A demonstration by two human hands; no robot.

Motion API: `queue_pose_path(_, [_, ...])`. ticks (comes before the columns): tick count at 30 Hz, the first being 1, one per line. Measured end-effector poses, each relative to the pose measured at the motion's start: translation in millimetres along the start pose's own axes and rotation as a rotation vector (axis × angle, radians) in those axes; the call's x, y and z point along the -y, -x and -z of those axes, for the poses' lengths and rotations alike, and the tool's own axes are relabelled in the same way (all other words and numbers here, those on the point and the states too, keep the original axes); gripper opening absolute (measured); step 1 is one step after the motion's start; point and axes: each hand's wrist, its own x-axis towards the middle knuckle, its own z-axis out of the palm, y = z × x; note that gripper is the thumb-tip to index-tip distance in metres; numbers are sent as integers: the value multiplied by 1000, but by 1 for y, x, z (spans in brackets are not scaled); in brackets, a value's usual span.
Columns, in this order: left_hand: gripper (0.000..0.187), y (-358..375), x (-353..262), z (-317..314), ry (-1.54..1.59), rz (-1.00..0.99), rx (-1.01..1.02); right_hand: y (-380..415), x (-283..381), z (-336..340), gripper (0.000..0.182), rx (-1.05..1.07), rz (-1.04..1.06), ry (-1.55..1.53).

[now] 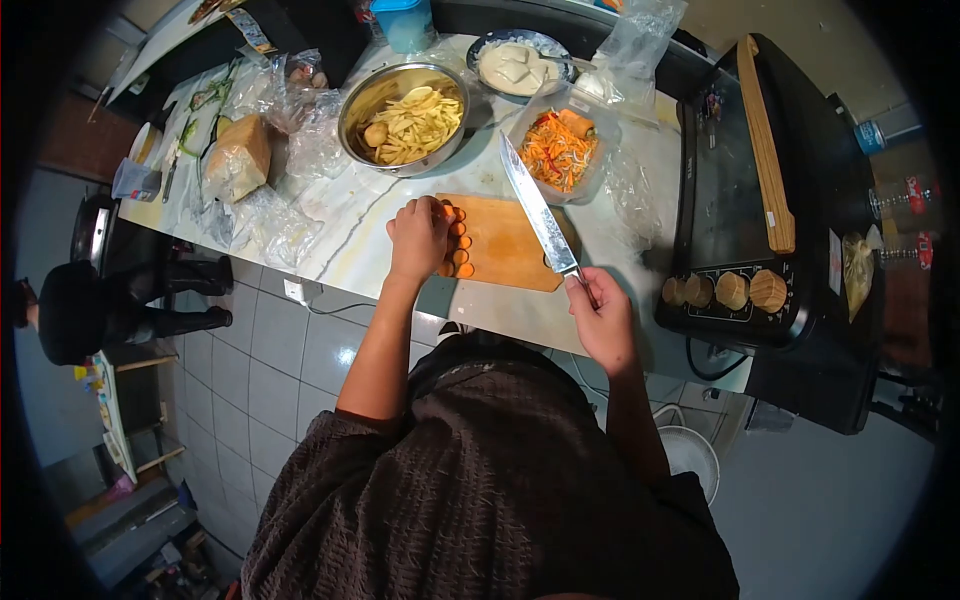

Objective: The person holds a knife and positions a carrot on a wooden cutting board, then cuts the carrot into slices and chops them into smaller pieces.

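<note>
Right now the left hand lies curled over carrot slices at the cutting board's left edge; right hand w/ fingers wrapped round the knife handle, blade raised above board's free right half.

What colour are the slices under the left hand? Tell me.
Orange: the slices lie on the wooden cutting board, seen in the head view.

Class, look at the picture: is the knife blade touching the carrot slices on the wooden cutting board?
Apart. The head view shows the knife, gripped by the right hand, raised with bare cutting board between it and the carrot slices under the left hand.
</note>
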Motion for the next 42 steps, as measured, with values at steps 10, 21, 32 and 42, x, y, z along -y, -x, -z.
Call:
queue_pose_path(10, [21,33,-39,-7,79,-178,82,-4,-7,9,29,69,-15,247])
queue_pose_path(21, [33,53,-49,-26,5,-194,-39,8,-25,10,30,223,3,512])
queue_pose_path(32, [21,52,-38,-24,72,-123,-91,5,-28,-9,36,252,73,540])
queue_pose_path(42, [17,41,-40,-21,132,-54,-104,5,-32,-16,36,247,85,588])
